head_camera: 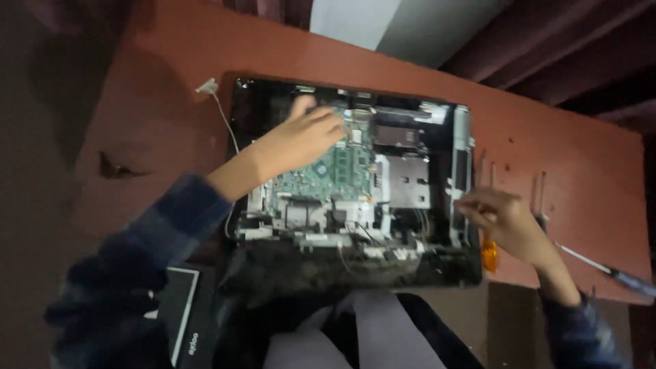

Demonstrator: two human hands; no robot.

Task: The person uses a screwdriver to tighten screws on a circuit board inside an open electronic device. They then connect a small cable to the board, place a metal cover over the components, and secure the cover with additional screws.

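Fingers (326, 117) of the left hand (301, 137) are bent and laid flat on the green circuit board (328, 174) inside the opened computer case (273, 89). Nothing is seen to be gripped by them; the board is only touched, just under the fingertips. A silver metal cover (408, 181) is found a little way past those fingers, toward the other hand. The right hand (502, 219) is curled at the case's side edge, and its fingers are pinched close together; what is pinched cannot be told. An orange-handled screwdriver (489, 254) is seen just below that hand, on the red-brown table (581, 164). A second, dark-handled screwdriver (611, 271) is lying beyond the wrist. A thin white cable (222, 113) is laid near the left forearm.
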